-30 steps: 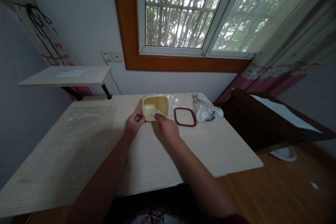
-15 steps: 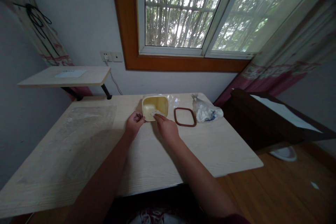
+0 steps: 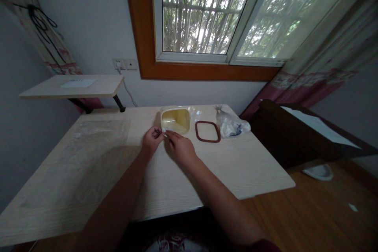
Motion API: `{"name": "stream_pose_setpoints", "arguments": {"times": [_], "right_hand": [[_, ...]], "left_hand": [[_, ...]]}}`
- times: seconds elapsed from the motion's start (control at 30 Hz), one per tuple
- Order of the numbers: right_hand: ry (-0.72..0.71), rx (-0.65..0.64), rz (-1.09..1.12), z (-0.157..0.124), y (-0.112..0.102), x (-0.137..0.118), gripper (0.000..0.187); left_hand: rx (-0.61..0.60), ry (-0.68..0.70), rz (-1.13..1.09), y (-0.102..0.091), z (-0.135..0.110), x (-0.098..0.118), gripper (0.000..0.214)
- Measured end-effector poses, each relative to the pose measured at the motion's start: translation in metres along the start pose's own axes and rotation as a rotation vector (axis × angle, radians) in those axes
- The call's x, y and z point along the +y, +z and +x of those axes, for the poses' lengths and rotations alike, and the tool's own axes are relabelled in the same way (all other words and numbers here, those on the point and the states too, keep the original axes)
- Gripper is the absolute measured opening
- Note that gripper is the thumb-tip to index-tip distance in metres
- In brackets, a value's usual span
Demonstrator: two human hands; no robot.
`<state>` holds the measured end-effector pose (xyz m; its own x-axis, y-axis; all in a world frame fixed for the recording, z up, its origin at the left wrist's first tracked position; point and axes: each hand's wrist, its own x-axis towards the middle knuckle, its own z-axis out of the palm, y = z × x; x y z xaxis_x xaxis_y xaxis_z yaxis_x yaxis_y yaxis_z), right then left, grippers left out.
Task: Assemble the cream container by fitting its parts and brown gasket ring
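Note:
A pale yellow, open-topped plastic container (image 3: 183,130) stands near the back edge of the table, its hollow facing me. My left hand (image 3: 151,141) is at its front left corner, fingers curled and pinched together. My right hand (image 3: 180,146) reaches in front of the container, its thumb and fingers pinched close to the left fingertips. A small whitish bit shows between the two hands, too small to name. To the right of the container lies a reddish-brown frame (image 3: 219,134) with rounded corners, flat on the table.
A crumpled clear plastic bag (image 3: 233,125) sits at the table's back right. Thin clear plastic sheeting (image 3: 100,134) covers part of the pale wooden table (image 3: 251,169) on the left. A raised shelf (image 3: 106,86) stands at the back left. Beyond the right edge is dark furniture (image 3: 283,138).
My right hand has moved left and slightly toward me, from the container's front rim to my left fingertips. My left hand has barely moved.

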<state>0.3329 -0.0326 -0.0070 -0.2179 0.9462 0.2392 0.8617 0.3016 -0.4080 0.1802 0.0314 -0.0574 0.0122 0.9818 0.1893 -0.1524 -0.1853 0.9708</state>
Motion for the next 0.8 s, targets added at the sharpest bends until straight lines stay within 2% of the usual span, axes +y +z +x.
{"name": "stream_pose_setpoints", "arguments": {"times": [0.23,0.53,0.8], "right_hand": [[0.041,-0.050,-0.062,-0.001,-0.012,0.008,0.050],[0.131,-0.042,-0.231,0.002,-0.017,0.030,0.049],[0.146,-0.064,-0.226,0.002,-0.014,0.018,0.048]], "left_hand": [[0.012,-0.022,-0.038,0.002,0.000,-0.001,0.030],[0.031,-0.017,-0.021,-0.001,0.002,-0.006,0.029],[0.032,-0.012,0.001,0.001,0.001,-0.001,0.028]]}}
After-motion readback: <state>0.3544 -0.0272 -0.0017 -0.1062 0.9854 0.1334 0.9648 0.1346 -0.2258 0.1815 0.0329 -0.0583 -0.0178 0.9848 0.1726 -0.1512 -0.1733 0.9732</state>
